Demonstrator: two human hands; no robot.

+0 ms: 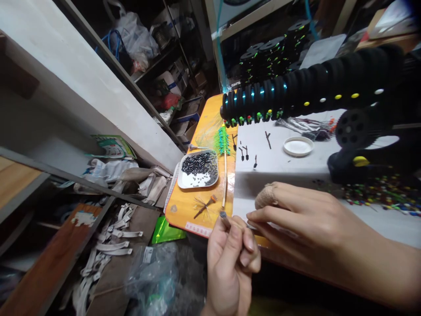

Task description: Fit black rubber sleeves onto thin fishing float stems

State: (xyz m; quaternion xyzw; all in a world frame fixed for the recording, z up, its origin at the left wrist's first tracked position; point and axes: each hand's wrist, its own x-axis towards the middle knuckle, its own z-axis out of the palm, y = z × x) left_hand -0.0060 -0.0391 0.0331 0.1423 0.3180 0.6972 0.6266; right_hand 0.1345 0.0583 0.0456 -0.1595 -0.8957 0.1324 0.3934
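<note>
Near the table's front edge, my left hand (230,263) is closed, palm up, around a thin stick with a dark grey tip (224,215). Most of the stick is hidden by the fingers. My right hand (305,219) hovers just to the right, its thumb and fingertips together close to the left fingers. Whatever those tips hold, if anything, cannot be made out. A tan wrap (265,196) covers one right fingertip. Just beyond the left hand lie a brown twig-like piece with fine bristles (205,206) and a thin rod with green bristles (222,142).
A white tray (180,184) of small dark tubular pieces stands on the orange table (174,206). Long black ridged rollers with coloured pins (296,87) extend over the right side. Beneath are a round white lid (298,147), small dark pieces (245,152) and scattered coloured beads (384,193).
</note>
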